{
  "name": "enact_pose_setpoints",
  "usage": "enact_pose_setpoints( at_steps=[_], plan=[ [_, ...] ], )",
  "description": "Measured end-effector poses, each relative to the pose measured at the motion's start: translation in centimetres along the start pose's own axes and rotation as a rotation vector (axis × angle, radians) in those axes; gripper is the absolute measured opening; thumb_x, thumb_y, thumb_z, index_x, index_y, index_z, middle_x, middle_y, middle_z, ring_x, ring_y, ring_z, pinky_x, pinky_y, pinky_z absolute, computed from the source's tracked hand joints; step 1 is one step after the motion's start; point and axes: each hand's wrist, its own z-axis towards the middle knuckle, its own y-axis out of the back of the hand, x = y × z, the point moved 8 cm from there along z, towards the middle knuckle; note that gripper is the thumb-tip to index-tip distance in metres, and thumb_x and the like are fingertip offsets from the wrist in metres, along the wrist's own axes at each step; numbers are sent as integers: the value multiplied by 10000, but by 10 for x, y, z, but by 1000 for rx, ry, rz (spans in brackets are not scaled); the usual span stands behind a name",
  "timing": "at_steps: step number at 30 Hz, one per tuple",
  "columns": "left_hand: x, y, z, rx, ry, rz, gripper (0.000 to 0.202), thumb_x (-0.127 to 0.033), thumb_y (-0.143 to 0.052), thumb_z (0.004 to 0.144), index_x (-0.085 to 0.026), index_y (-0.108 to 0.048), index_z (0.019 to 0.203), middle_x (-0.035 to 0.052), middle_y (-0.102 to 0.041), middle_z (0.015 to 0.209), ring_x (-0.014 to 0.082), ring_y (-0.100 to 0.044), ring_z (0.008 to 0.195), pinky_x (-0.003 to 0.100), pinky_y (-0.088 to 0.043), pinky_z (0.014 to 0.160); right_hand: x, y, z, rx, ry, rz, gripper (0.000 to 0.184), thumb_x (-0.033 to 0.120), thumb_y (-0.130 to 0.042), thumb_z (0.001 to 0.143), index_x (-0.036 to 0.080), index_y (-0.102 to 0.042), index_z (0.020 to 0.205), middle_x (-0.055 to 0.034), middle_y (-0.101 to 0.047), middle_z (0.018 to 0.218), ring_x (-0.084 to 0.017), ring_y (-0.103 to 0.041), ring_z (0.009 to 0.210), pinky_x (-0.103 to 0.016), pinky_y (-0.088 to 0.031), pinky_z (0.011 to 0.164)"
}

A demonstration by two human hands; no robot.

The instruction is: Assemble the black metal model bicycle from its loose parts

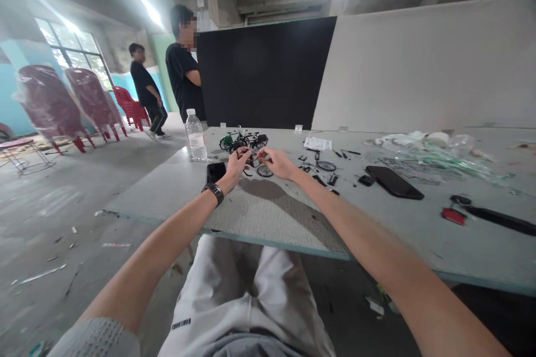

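Note:
Both hands meet over the grey table, fingers pinched around a small, partly built model bicycle [253,160]. My left hand [238,166] grips its left side, and a dark watch sits on that wrist. From the right, my right hand [277,162] pinches the model's upper part, though the fingertips hide the exact piece. Just below the fingers shows a small spoked wheel [264,171]. Right behind my hands stand finished-looking miniature bicycles [260,139], one with a green part. Loose dark model parts [309,168] and another small wheel [326,165] lie to the right.
A water bottle [195,136] stands left of the models, near a black phone-like object [215,172]. A printed sheet [317,144], a smartphone [394,182], clear plastic wrapping [456,148] and a black-handled object [505,217] lie rightward. Two people stand beyond the table's left side.

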Motion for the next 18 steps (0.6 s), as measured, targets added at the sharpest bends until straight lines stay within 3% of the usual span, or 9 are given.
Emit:
enact_pose_setpoints(
  at_steps=[7,13,18],
  plan=[
    [0,-2,-1,21,13,-17,205,-339,-684,898,-199,-650,1043,17,-675,808,107,-646,643,189,-457,521,1,4,1,-33,-18,-34,206,332,-485,1011,197,-630,1064,-126,-737,997,-246,-681,831,-355,-515,723],
    [4,3,-3,-29,123,-72,239,-396,-701,870,-203,-641,997,36,-701,834,118,-664,684,198,-468,561,-9,-7,0,119,-70,-161,147,214,-616,932,232,-699,1053,-117,-771,1062,-290,-715,916,-361,-526,711],
    [-3,-5,-9,59,104,-65,266,-419,-742,833,-199,-637,938,23,-676,791,112,-645,649,206,-454,562,-7,0,1,24,-25,-171,152,232,-578,962,211,-701,1050,-116,-773,1043,-279,-716,901,-356,-512,727]
  ],
)
